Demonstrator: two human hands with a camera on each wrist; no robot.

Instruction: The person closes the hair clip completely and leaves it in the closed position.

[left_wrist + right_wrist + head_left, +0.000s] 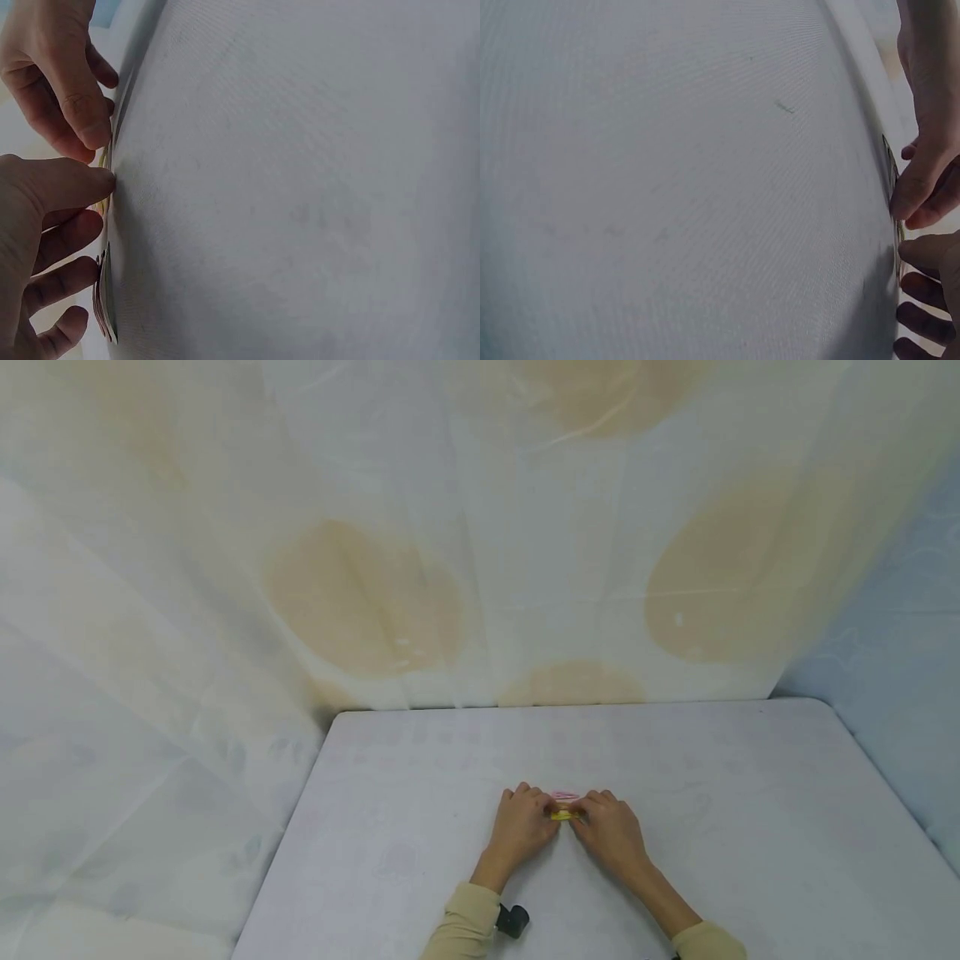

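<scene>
From my feed, both hands, left [522, 828] and right [609, 832], pinch thin yellow strip [564, 815] flat on desk [750, 827]; uneven pulling could tear it, I'd guess.

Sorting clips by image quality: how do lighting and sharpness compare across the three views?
Head view: bright, even, washed out; the small yellow piece between the hands is tiny. Left wrist view: dim, table fills the frame, edge-on. Right wrist view: equally dim and grey, fingers at the margin.

Beige long sleeves [468, 927] — bare hands (black wrist-camera mount [513, 920]).
</scene>
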